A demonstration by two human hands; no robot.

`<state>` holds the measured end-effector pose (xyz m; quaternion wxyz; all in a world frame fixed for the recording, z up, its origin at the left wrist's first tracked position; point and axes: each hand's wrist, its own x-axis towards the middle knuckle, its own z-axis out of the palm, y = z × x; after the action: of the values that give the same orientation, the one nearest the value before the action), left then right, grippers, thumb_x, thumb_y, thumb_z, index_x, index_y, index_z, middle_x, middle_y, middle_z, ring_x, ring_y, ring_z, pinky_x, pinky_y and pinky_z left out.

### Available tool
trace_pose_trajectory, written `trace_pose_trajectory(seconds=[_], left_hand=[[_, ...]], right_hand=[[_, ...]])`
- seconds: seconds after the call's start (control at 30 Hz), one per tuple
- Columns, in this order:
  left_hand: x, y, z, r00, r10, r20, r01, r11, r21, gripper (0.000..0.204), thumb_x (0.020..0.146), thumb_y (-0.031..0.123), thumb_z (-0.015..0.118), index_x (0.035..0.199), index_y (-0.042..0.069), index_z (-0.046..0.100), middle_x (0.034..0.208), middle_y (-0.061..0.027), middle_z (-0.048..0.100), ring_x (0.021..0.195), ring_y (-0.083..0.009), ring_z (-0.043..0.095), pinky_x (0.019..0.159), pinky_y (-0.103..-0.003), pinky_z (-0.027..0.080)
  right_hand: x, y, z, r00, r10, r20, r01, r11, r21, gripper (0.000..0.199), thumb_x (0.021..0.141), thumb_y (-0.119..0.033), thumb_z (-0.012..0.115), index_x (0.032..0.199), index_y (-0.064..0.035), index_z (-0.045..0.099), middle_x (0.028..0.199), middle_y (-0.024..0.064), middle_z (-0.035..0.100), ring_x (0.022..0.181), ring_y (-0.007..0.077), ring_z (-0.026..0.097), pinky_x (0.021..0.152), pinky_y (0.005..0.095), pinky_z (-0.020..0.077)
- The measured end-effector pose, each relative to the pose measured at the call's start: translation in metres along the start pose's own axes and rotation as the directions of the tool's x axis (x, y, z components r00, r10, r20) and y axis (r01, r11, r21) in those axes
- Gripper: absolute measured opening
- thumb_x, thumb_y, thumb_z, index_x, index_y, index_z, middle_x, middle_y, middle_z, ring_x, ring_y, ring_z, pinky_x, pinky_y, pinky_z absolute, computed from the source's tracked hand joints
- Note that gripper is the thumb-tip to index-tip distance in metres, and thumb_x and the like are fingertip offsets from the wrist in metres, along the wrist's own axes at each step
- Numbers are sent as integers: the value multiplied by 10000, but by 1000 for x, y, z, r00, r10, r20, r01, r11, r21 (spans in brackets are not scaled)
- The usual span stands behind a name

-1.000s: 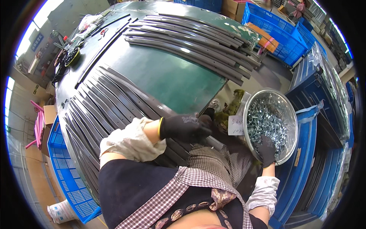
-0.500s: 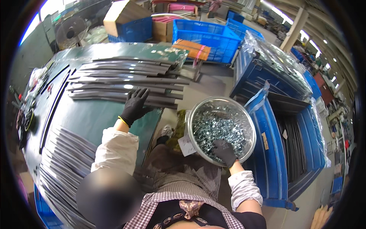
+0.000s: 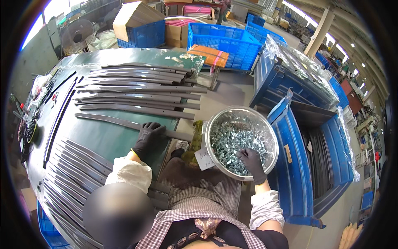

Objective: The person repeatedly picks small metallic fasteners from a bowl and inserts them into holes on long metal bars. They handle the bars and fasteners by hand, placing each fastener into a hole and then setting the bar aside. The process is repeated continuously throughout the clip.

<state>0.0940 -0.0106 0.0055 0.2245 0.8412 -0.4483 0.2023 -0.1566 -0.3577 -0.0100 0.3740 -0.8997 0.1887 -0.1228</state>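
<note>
My left hand (image 3: 150, 135), in a black glove, is closed around a long dark metal strip (image 3: 108, 119) at the front of the green table. The strip's right end juts past the table edge. Several similar strips (image 3: 137, 88) lie side by side just beyond it. On my right, a round metal bowl (image 3: 212, 155) holds a heap of small shiny metal pieces (image 3: 232, 141). Over that heap my gloved right hand (image 3: 253, 164) has its fingertips pinched together; what they hold, if anything, is too small to make out.
More strips (image 3: 74, 178) cover the table's near left part. Blue metal bins (image 3: 294, 166) stand right of the bowl, one with long dark pieces inside. Behind the table are a blue plastic crate (image 3: 224, 41) and a fan (image 3: 78, 35). A white paper tag (image 3: 204, 159) hangs beside the bowl.
My left hand has come nearer to me, drawing one strip away from the group. My right hand has lifted slightly from the pieces, its fingers now pinched.
</note>
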Motion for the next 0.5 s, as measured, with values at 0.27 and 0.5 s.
trace_pose_trajectory(seconds=[0.27, 0.5], left_hand=[[-47, 9, -4, 978, 85, 189, -71, 994, -80, 298, 770, 191, 736, 1058, 123, 695, 1004, -99, 654, 968, -345, 604, 874, -451, 495], [-57, 7, -6, 953, 139, 269, -117, 988, -96, 302, 783, 217, 729, 1071, 144, 678, 1018, -71, 654, 987, -322, 607, 878, -438, 489]], right_hand=[[-62, -27, 30, 973, 48, 227, -194, 704, 683, 180, 938, -157, 719, 870, -30, 611, 702, -78, 493, 582, 12, 363, 529, 210, 287], [-94, -38, 49, 955, 6, 297, -247, 575, 780, 100, 945, -78, 684, 981, 9, 652, 699, -77, 513, 572, -3, 365, 518, 196, 274]])
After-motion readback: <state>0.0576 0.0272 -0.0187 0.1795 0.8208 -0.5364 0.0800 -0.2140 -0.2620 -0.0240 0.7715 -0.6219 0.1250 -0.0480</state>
